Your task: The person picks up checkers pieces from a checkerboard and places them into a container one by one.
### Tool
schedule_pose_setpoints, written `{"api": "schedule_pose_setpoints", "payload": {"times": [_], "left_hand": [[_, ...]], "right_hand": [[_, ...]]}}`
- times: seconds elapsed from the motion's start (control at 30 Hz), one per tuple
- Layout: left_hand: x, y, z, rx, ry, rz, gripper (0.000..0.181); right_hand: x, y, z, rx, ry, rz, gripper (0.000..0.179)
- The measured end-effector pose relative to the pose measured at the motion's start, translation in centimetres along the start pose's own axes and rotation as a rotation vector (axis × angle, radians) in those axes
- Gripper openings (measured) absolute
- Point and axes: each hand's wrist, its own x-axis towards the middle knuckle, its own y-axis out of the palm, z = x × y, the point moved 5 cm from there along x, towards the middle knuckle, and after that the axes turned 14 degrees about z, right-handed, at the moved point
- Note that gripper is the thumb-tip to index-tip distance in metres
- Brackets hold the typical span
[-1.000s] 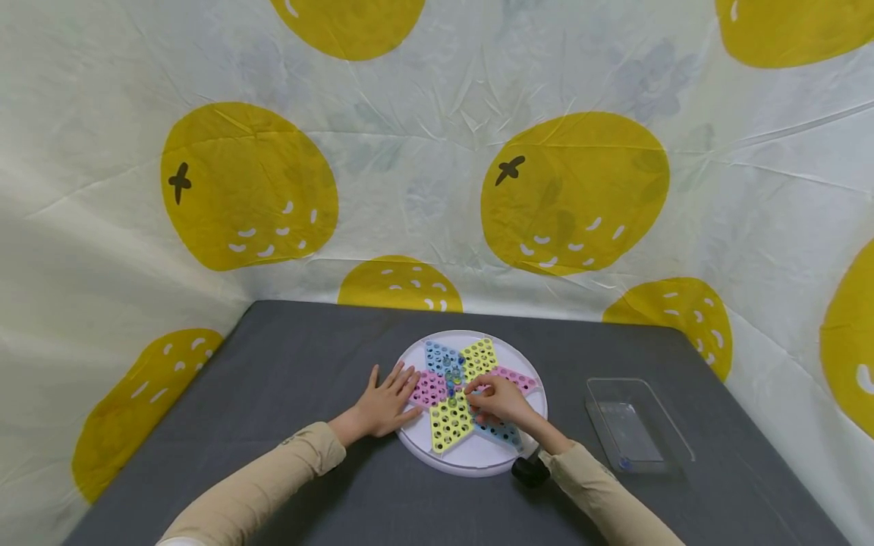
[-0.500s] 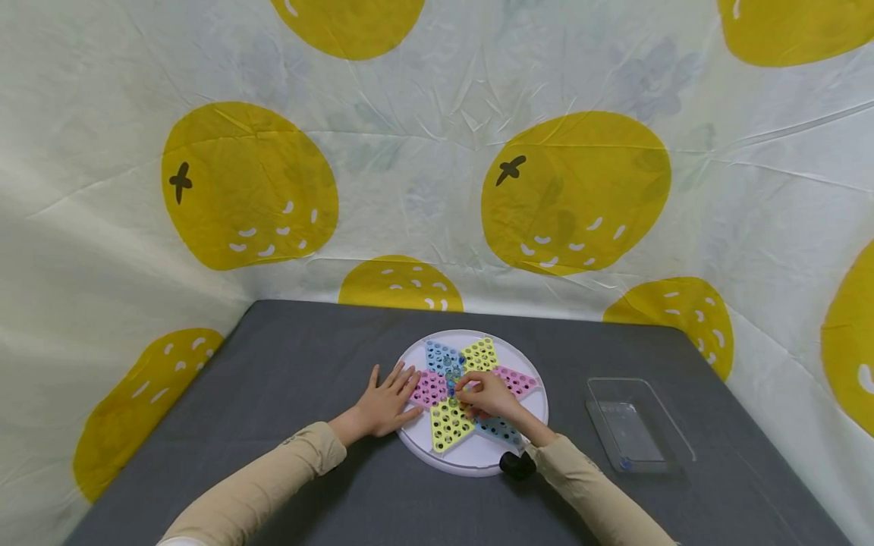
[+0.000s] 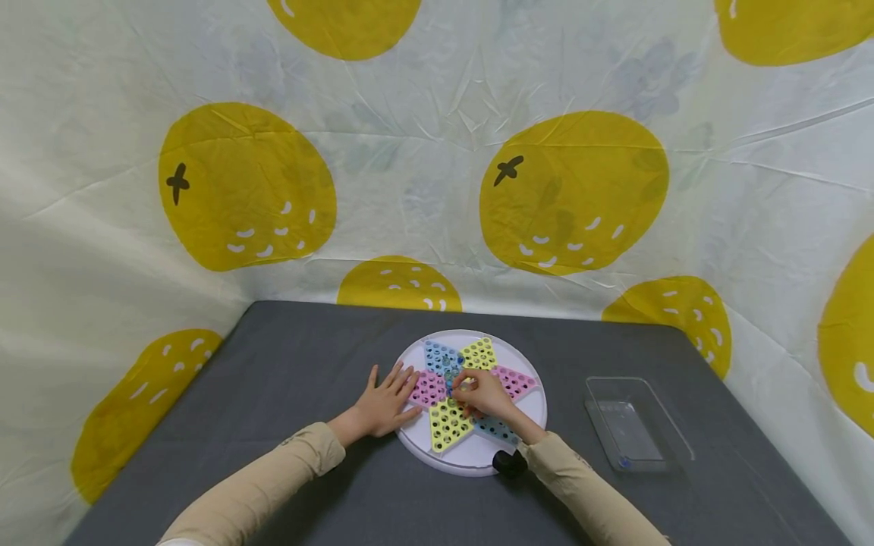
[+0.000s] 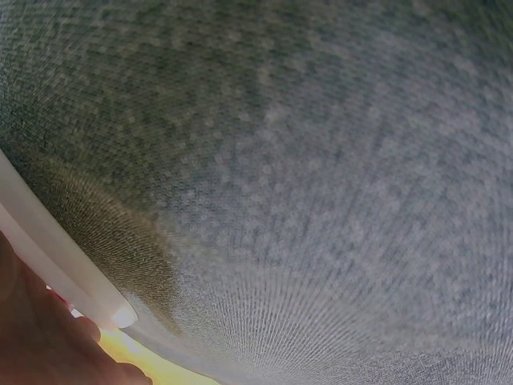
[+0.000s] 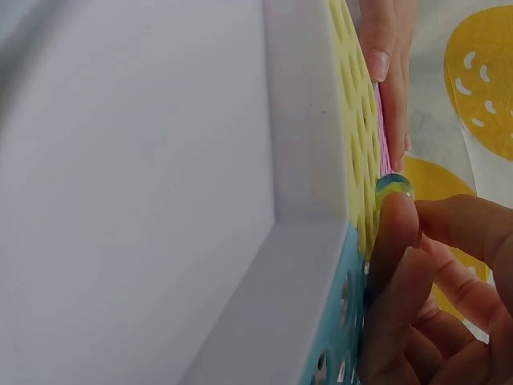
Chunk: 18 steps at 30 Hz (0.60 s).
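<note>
A round white Chinese checkers board [image 3: 478, 453] with a pink, yellow and blue star of holes lies on the table. Several glass marbles [image 3: 447, 361] sit in its blue far point and centre. My left hand [image 3: 384, 404] rests with spread fingers on the board's left rim and pink point. Over the centre, my right hand [image 3: 486, 394] has thumb and index finger curled together. In the right wrist view, a clear marble with blue and yellow swirls [image 5: 393, 184] shows at these fingertips, seemingly pinched; the thumb partly hides it. The left wrist view shows mostly dark cloth.
A clear plastic box [image 3: 631, 432] stands on the right of the table, with a blue marble [image 3: 624, 462] in its near corner. Dark grey cloth [image 3: 307, 341] covers the table. Behind hangs a white curtain [image 3: 410, 174] with yellow fruit prints.
My right hand has moved left and slightly away from me, over the board's centre, its thumb and index finger still curled together. The left hand has stayed in place on the rim.
</note>
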Motion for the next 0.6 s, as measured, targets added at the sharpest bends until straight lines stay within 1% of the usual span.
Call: {"api": "schedule_pose_setpoints", "payload": {"times": [0.3,0.47,0.6], "left_hand": [[-0.06,-0.11,0.07,-0.010,0.008,-0.003,0.067],[-0.09,-0.09,0.03,-0.020,0.010,0.001,0.067],[0.03,0.05,0.07,0.009,0.004,-0.002,0.067]], "right_hand": [[0.01,0.05,-0.15,-0.008,0.035,-0.021,0.013],[-0.19,0.13,-0.08,-0.026,0.023,-0.015,0.013],[-0.38,0.24,0.12,-0.045,-0.010,0.001,0.014]]}}
